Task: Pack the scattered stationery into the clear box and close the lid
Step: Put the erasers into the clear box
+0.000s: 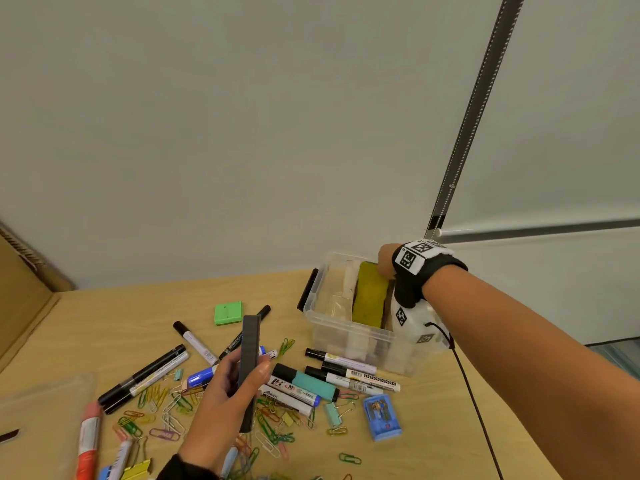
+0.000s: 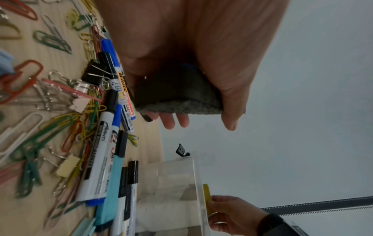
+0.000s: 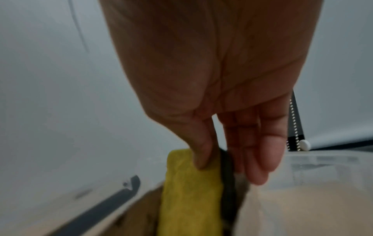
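The clear box (image 1: 346, 336) stands open at the back right of the wooden table (image 1: 104, 327), with pale items inside. My right hand (image 1: 386, 266) reaches in from above and pinches the top of a yellow eraser (image 1: 370, 296) that stands on edge in the box; the right wrist view shows the thumb on the yellow eraser's (image 3: 191, 191) face and the fingers (image 3: 260, 159) behind its dark backing. My left hand (image 1: 225, 393) holds a dark grey felt eraser (image 1: 250, 362) upright above the scattered markers (image 1: 301, 382). Its felt edge (image 2: 177, 107) sits between thumb and fingers.
Markers, coloured paper clips (image 1: 166, 410), binder clips, a green square block (image 1: 227, 313) and a small blue clip case (image 1: 382, 417) litter the table. A translucent lid-like panel (image 1: 41, 403) lies front left, beside a red marker (image 1: 88, 441). Cardboard (image 1: 20, 306) stands far left. A black cable (image 1: 474, 410) trails at right.
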Motion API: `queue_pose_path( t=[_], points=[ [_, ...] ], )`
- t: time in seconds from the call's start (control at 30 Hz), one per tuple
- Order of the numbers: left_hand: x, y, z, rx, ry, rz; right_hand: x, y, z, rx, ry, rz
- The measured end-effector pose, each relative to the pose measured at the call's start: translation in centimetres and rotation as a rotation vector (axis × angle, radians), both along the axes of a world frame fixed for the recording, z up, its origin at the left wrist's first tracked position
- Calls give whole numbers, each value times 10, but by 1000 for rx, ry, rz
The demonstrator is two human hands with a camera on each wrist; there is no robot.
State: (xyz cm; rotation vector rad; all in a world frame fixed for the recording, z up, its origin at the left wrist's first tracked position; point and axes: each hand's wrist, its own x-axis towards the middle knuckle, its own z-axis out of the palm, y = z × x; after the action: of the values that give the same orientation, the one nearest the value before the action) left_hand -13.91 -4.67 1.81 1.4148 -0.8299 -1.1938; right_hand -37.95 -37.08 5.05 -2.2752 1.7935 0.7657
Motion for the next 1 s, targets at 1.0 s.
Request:
queue_pose_path(
  t=[1.0],
  points=[
    [-80,-58,38,-354,-747,-169,5,184,83,272,-1258,-38]
  ],
)
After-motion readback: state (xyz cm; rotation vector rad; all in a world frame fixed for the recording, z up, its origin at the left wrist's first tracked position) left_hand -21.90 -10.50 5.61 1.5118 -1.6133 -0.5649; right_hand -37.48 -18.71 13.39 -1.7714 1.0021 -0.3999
